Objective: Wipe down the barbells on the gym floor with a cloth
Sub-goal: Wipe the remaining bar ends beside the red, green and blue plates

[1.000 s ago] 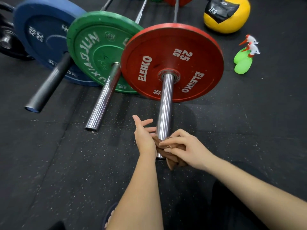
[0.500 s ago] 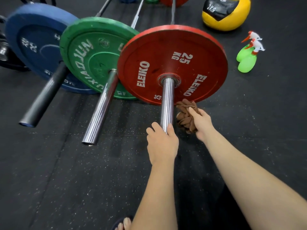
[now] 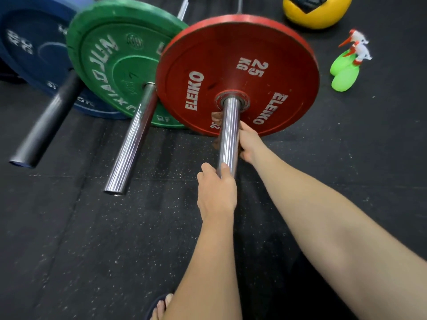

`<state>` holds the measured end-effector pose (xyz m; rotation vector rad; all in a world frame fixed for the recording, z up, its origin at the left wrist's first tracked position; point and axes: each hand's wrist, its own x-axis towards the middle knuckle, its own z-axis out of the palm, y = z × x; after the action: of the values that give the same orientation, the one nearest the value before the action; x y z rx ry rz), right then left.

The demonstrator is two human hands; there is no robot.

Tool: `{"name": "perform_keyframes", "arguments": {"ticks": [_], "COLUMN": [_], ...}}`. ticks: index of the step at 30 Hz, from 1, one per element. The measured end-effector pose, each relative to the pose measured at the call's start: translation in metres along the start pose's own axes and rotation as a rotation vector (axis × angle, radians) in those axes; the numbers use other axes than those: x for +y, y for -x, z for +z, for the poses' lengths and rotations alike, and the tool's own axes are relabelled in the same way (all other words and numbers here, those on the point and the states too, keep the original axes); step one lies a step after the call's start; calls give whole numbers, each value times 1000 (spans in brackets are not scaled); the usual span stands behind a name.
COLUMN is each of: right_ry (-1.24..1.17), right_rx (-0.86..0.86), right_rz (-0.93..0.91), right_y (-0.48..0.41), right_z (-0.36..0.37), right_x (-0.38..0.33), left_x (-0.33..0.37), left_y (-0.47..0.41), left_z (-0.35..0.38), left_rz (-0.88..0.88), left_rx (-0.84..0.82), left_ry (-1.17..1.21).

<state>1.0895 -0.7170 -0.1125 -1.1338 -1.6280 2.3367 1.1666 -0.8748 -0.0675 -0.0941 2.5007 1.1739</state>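
View from a head-worn camera, looking down at three barbells lying side by side on a black rubber gym floor [image 3: 92, 250]. Much is cut off or hidden. The shafts run out of the top edge at 12 o'clock, so only the near ends show. A blue plate [image 3: 30, 47] at 10 o'clock is cropped by the left edge and partly covered by a green plate [image 3: 111, 54], which is itself overlapped by a red plate [image 3: 254, 65] marked ELEIKO 25 KG. The blue plate's lettering is blurred.

The left hand [image 3: 216, 192] grips the near tip of the red plate's chrome sleeve [image 3: 228, 130], thumb and fingers curled round it. The right hand [image 3: 248, 143] lies against the sleeve's 3 o'clock side, close to the plate. Its fingers go behind the metal and cannot be seen, holding a brown cloth [image 3: 216, 116] round the sleeve. Only small scraps of the cloth show, at the sleeve's 9 o'clock side.

A second chrome sleeve [image 3: 134, 139] and a black sleeve [image 3: 46, 125] point toward 7 o'clock, untouched.

At 1 o'clock a yellow ball [image 3: 318, 15] is cut off by the top edge. At 2 o'clock two green spray bottles [image 3: 345, 70] lie on the floor together; whether they hold liquid cannot be told.

Toes in a sandal [image 3: 161, 306] peek in at 6 o'clock
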Motion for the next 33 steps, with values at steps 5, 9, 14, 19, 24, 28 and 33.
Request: {"name": "perform_keyframes", "arguments": {"ticks": [5, 9, 14, 19, 24, 28, 33], "right_ry": [-54, -143, -59, 129, 141, 83, 141], "right_rx": [-85, -56, 47, 56, 54, 64, 28], "right_rz": [47, 13, -57, -140, -161, -127, -97], "right_y": [16, 10, 3, 8, -3, -5, 35], "right_z": [-14, -11, -9, -27, -28, -14, -29], "right_x": [33, 30, 22, 26, 11, 1, 22], "left_x": [1, 1, 2, 3, 2, 2, 3], "left_y": [2, 2, 4, 3, 2, 4, 3], "left_z": [0, 1, 1, 1, 3, 2, 1], "left_rz": [-2, -4, -10, -18, -34, -48, -55], "left_rx": [0, 10, 12, 10, 15, 25, 19], "left_ry": [-5, 31, 30, 5, 8, 41, 34]}}
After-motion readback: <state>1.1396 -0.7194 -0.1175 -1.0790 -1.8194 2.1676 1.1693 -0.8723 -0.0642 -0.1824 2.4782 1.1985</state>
